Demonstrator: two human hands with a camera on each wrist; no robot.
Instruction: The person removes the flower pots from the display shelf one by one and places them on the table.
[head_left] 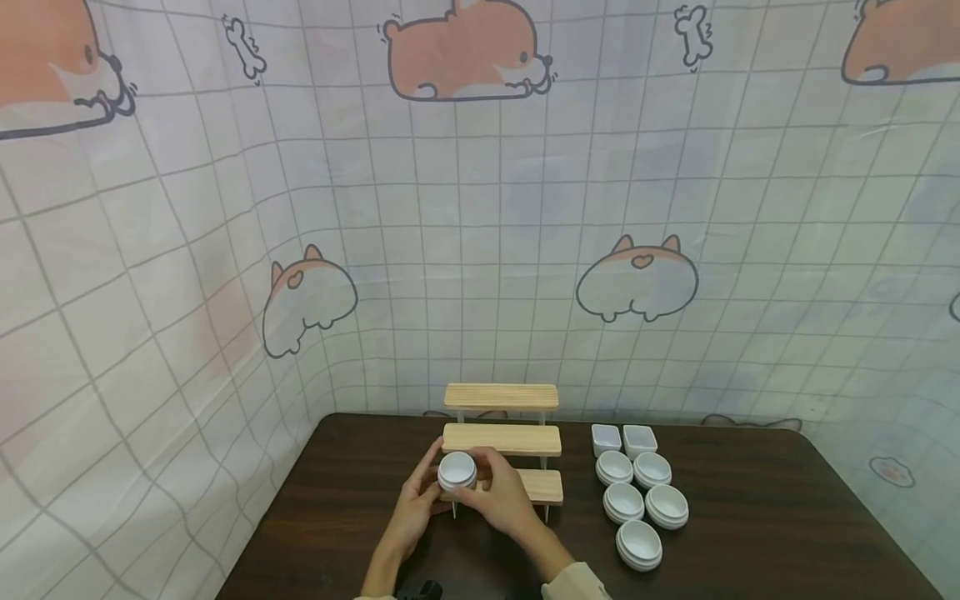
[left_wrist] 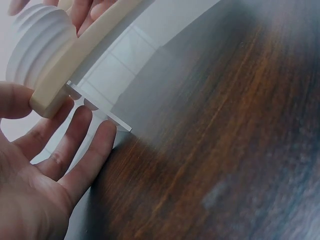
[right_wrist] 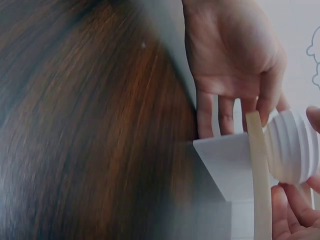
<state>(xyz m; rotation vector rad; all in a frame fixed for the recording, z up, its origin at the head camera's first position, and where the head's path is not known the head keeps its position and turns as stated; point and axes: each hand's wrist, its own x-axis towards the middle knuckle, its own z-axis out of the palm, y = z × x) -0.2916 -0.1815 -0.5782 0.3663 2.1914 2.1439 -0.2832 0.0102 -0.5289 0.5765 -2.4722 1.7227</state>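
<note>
A small stack of white ribbed bowls [head_left: 457, 472] sits at the left end of the lowest board of a three-step wooden display rack [head_left: 542, 485]. My right hand [head_left: 504, 497] grips the bowls [right_wrist: 291, 147] from the right side, thumb in front and fingers behind. At the board's left end, my left hand [left_wrist: 40, 175] pinches the rack, its thumb on the board's corner and its other fingers below, by the clear leg [left_wrist: 100, 106]. Both wrist views show the bowls' base against the wood.
Right of the rack, several stacks of round white bowls [head_left: 640, 546] stand in two columns on the dark wooden table [head_left: 757, 517]. Two square white dishes [head_left: 640, 439] are behind them. A patterned cloth [head_left: 480, 250] hangs behind the table and along its left.
</note>
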